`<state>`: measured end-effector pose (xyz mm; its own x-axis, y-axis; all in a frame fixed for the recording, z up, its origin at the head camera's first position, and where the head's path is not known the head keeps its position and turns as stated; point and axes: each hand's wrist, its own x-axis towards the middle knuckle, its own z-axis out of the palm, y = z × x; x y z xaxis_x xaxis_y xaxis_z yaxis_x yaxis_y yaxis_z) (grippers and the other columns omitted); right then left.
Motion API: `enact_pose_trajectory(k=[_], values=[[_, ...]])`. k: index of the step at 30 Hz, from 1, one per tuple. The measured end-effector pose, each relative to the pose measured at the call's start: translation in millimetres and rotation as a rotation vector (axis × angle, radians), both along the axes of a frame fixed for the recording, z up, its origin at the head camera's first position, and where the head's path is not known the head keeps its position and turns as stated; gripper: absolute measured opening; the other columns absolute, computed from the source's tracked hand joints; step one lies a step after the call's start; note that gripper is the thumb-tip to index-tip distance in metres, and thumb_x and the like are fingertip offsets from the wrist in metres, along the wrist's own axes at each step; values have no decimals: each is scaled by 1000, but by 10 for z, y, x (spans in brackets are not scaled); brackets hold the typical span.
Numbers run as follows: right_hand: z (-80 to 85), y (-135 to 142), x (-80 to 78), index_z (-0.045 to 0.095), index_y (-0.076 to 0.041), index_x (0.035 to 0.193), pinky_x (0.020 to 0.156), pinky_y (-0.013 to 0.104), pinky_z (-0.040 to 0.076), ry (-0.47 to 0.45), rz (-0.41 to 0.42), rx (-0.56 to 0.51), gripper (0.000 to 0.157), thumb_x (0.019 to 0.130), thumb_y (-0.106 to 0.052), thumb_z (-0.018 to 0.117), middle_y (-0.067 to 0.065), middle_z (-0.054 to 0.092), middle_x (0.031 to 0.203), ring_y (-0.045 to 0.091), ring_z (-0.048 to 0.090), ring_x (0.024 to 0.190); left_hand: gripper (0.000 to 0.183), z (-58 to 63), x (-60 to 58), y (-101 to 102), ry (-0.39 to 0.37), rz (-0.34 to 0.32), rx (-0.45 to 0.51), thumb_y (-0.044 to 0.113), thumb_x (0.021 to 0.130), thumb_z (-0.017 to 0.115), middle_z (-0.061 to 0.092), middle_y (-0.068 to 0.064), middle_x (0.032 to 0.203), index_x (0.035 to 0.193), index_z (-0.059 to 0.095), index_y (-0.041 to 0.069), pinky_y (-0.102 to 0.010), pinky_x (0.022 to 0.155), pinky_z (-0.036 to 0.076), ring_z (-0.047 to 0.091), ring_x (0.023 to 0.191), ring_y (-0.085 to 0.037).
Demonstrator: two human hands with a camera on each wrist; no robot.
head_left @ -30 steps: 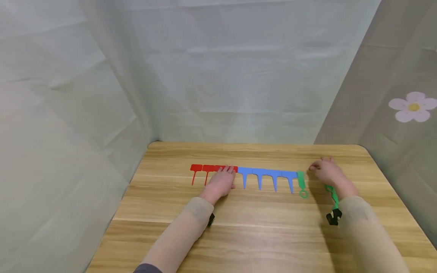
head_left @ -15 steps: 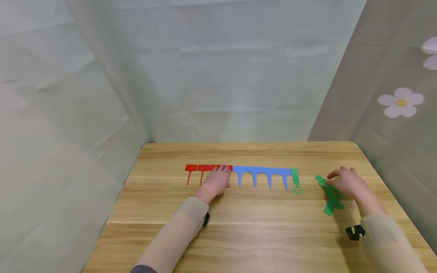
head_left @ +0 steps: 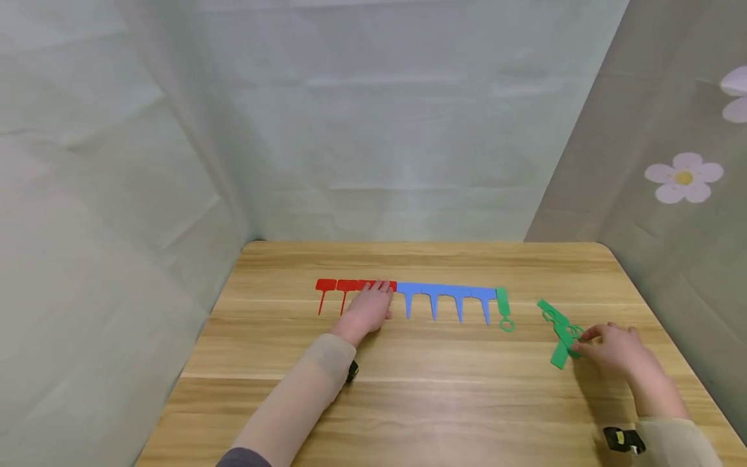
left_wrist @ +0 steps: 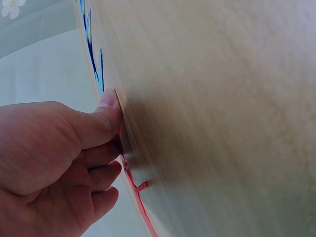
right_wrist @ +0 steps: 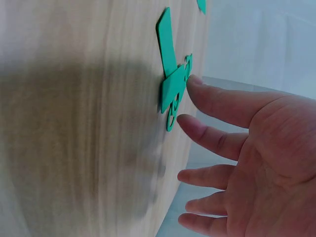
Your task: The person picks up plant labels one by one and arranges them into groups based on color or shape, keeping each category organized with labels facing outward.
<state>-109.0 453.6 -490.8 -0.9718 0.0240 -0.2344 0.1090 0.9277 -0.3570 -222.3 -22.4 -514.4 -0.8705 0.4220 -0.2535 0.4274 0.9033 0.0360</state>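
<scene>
A row of flat plastic tags crosses the table: T-shaped red tags (head_left: 325, 284) at left, T-shaped blue tags (head_left: 434, 289) in the middle, and one green ring-ended tag (head_left: 503, 301) at the right end. My left hand (head_left: 370, 308) lies over the rightmost red tags, partly hiding them, its fingers stretched out. Right of the row, several loose green tags (head_left: 559, 353) overlap in a crossed pile. My right hand (head_left: 618, 350) is at this pile's right side. In the right wrist view, thumb and index finger (right_wrist: 212, 138) stand apart, their tips right at the green pieces (right_wrist: 174, 89).
The wooden table (head_left: 443, 408) has rounded far corners. Pale cloth (head_left: 397, 143) hangs behind it and at the sides, with a white flower (head_left: 684, 177) printed at right. A small black device (head_left: 623, 440) sits at the right wrist.
My right hand has moved from near the end of the row to the right and nearer me, letting go of the green tags, which now lie piled. The left hand stays put.
</scene>
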Motion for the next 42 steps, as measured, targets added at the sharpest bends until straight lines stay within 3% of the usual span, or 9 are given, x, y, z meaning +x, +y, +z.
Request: enact_pose_trajectory(k=[8,16,25,36,42], values=[[-14,-24,22,67,10,118,80,75,47,26,1,7,55,101,-42,72,49,50,130,69,36,115,66,14,18,-4,-8,20,18,28,106,69,36,-14,172,163,44,3,-47,130,23,28,161,-32],[-31,-64,60,67,10,118,89,90,38,-7,-22,23,61,99,-48,73,52,39,138,83,17,130,66,-21,13,6,11,4,19,29,107,68,37,-14,171,162,45,2,-46,131,23,29,160,-32],[-42,-59,41,68,7,115,89,91,37,-47,-42,25,58,96,-48,76,50,40,136,84,13,131,66,-21,4,11,13,-1,0,30,107,68,38,-14,171,162,45,2,-46,130,24,30,160,-31],[-49,-76,30,72,7,115,89,84,41,-115,-88,25,62,95,-51,76,43,51,132,76,17,134,64,8,7,7,17,-15,-17,30,107,67,38,-14,170,161,46,3,-45,130,25,31,160,-32],[-33,-81,28,74,6,114,83,76,48,-125,-82,32,62,93,-52,78,39,61,125,68,37,122,64,16,25,1,7,-5,0,28,108,67,37,-14,171,162,44,3,-46,130,24,30,160,-32]])
